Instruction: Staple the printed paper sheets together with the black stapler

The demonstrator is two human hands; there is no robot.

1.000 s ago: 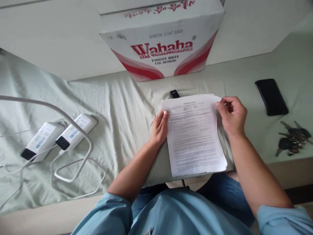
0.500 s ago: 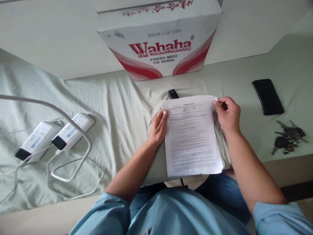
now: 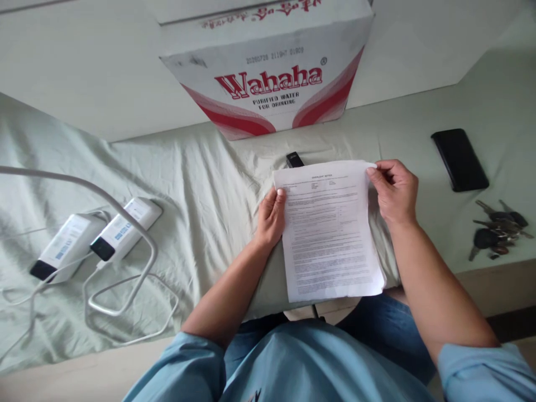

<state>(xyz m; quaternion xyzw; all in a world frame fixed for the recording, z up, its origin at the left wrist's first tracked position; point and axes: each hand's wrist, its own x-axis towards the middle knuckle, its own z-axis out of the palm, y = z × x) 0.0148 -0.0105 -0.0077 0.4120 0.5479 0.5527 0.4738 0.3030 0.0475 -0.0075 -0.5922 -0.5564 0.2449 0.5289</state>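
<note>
White printed paper lay at the bed's near edge, six o'clock from the water box. Left hand pressed flat on its nine o'clock edge; right hand pinched the two o'clock corner. Lifting only the top sheet would need a light, steady pinch

Landmark: printed sheet, lying on the sheet-covered table. Carton stands behind it; small device just behind its top edge. Two power banks lie well left. Phone and keys lie right.
</note>
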